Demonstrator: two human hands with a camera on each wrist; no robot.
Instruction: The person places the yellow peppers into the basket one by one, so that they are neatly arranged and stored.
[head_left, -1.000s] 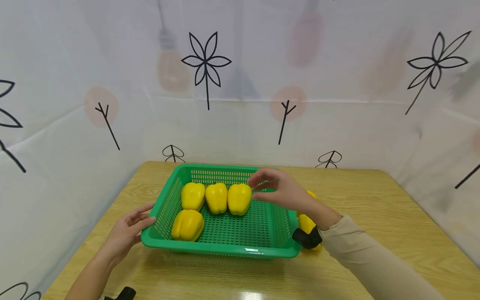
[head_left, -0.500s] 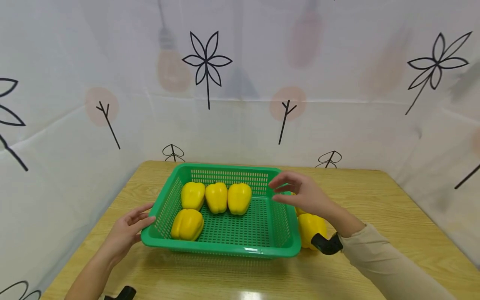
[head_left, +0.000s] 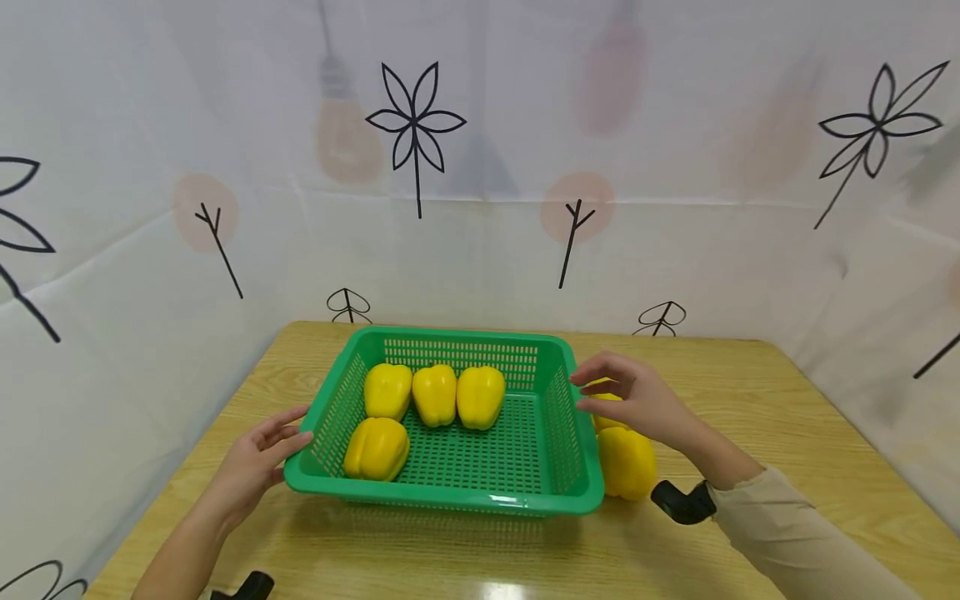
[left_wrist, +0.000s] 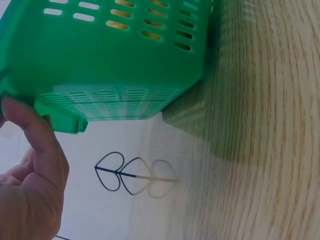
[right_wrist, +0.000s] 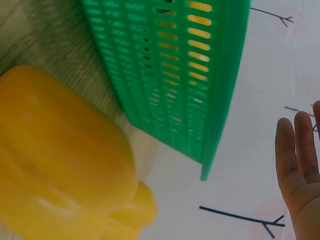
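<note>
A green plastic basket [head_left: 442,497] stands on the table with several yellow bell peppers inside, three in a row [head_left: 435,396] towards the back and one bell pepper [head_left: 377,450] at the front left. My left hand [head_left: 255,454] grips its left rim, thumb over the edge; the left wrist view has the hand [left_wrist: 40,165] at the rim from outside. Above the right side, my right hand [head_left: 630,396] hovers with fingers loosely bent and nothing in them. Below it, outside the basket, lie more yellow bell peppers, the nearest pepper [head_left: 626,464] close against the right wall.
The wooden table [head_left: 720,417] stretches out around the basket. Behind it and along both sides hangs a white curtain [head_left: 495,250] printed with flowers and twigs. Dark wrist-camera mounts [head_left: 682,502] are fixed at both wrists.
My right hand has moved right, from above the peppers in the basket to over those outside it, holding nothing throughout. The left hand, the basket and its peppers have stayed in place.
</note>
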